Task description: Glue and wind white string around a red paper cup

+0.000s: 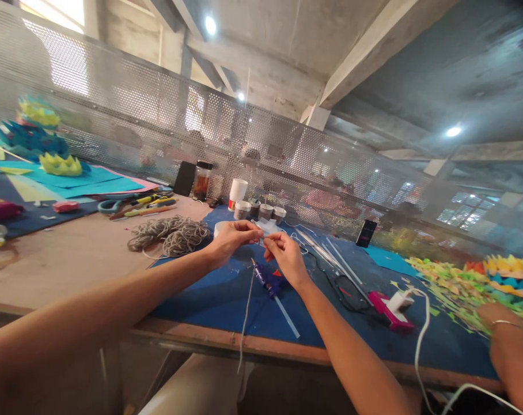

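Note:
My left hand [238, 239] and my right hand [286, 255] meet above the blue table mat, both with thumb and fingers pinched. A thin grey cord [246, 314] hangs from between them and drops over the table's front edge. Its end in the fingertips is too small to make out clearly. Below my hands lies a purple hot glue gun [266, 282], with a clear glue stick [287, 318] protruding from its back. A loose heap of grey-beige cord [170, 235] lies left of my left hand.
Paint cups [242, 210] stand behind my hands. Pliers and other hand tools [147, 204] lie at the left. On the right are a pink power strip [391, 311], a propped phone [367, 233], paper scraps [447, 285] and another person's arm [510, 351]. A perforated screen [227, 132] rises behind.

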Tool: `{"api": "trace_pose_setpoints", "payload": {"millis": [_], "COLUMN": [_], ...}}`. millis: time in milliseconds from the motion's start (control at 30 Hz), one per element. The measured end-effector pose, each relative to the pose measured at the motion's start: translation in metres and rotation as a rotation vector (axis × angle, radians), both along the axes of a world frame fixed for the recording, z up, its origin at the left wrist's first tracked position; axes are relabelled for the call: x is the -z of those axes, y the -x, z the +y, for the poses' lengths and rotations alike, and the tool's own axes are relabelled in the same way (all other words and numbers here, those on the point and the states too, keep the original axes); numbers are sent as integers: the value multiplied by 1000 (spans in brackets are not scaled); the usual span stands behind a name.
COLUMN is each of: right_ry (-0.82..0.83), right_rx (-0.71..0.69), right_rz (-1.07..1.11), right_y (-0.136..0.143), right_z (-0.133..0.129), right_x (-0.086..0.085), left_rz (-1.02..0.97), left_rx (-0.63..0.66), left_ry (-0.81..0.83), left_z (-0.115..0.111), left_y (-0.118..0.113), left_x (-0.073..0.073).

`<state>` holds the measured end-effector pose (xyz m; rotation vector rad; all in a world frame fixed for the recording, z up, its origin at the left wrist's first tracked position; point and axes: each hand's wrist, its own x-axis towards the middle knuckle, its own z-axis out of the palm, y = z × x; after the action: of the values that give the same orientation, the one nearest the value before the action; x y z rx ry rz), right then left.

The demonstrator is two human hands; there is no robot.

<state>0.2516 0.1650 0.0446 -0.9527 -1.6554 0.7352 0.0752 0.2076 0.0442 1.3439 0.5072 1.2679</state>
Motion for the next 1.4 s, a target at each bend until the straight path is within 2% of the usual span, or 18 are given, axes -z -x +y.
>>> {"api": "trace_pose_setpoints", "payload": {"millis": [133, 233, 367, 600, 700, 800, 967, 1067, 1133, 1300, 1400], "right_ry": [-200, -238, -133, 148, 221, 170, -74, -142, -96, 118, 163], "right_rx": [171, 186, 94, -196, -262, -183, 71, 120, 68, -161, -216], "right_rz": [-244, -320, -217, 86, 143, 120, -101, -200, -165, 18, 70], "right_y": [0, -1, 1, -2, -4, -3, 1, 2, 3, 4, 2], "right_z": [-3, -6, -5, -2, -2, -1, -2, -6, -7, -7, -6], "right_x": [3, 5, 5, 0, -1, -1, 2, 3, 2, -2, -3], "left_rz": [5, 8, 7, 3, 8, 7, 20, 26, 27, 24, 28], "left_rx": [-3, -1, -10, -12, -10, -23, -35, -35, -34, -33, -34], "left_ry": [-5, -4, 6, 9, 7, 5, -4, -6, -5, 2, 4], "left_z": [0, -1, -3, -6, -5, -2, 1, -1, -1, -1, 0], "left_y": [0, 0, 0, 0, 1, 1, 1, 1, 1, 1, 1], "left_x": [0, -1, -3, -5, -4, -2, -1, -1, -2, -2, -2]}}
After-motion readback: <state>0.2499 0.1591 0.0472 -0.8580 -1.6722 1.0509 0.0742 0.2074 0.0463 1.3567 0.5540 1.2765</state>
